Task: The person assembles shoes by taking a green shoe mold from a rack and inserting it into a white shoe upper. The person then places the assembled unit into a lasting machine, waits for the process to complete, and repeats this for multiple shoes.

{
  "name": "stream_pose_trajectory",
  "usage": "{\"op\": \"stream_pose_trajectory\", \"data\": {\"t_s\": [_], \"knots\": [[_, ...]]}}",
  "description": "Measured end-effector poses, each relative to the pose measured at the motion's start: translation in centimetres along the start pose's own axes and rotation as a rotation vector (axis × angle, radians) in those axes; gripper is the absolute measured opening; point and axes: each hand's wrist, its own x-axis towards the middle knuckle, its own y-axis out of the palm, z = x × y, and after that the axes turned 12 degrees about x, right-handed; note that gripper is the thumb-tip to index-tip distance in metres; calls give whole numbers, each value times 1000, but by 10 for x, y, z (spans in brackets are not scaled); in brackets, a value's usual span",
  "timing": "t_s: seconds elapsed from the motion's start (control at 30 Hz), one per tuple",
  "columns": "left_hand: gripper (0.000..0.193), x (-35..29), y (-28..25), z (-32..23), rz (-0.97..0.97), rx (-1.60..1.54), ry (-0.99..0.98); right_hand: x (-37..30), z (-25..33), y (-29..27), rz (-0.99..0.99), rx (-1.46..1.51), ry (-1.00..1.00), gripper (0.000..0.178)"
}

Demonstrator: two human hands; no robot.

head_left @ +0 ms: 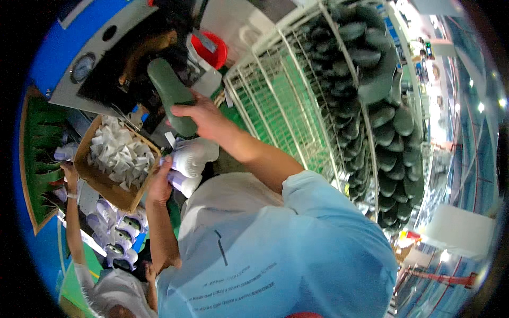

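My right hand (204, 116) is closed around a dark green insole (168, 85), thumb on its face, over the black bed of a machine. Lower and to the left, my left hand (160, 183) is closed on a pair of white and lavender shoes (188, 161), held close against my body. The shoes lie just below the insole's near end, and a white slip (170, 139) sticks up beside them. My left fingers are partly hidden by the shoes.
A cardboard box (87, 177) of folded white paper pieces stands at the left. Beyond are a machine with a gauge (83, 68) and a red bucket (216, 55). A wire rack (283, 69) packed with dark insoles (392, 159) fills the right. A co-worker (114, 291) reaches near more shoes (114, 230).
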Motion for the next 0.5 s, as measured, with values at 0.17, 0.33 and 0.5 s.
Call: {"op": "stream_pose_trajectory", "data": {"t_s": [0.17, 0.33, 0.5], "knots": [[52, -20, -56, 10, 217, -55, -65, -149, 28, -71, -371, -990, -369, 76], [51, -18, -66, 24, 110, 144, -21, -276, 68, -176, -1462, -1418, -562, 70], [47, -19, -21, -7, 115, 44, -106, -312, 172, -312, -1831, -1250, -405, 69]]}}
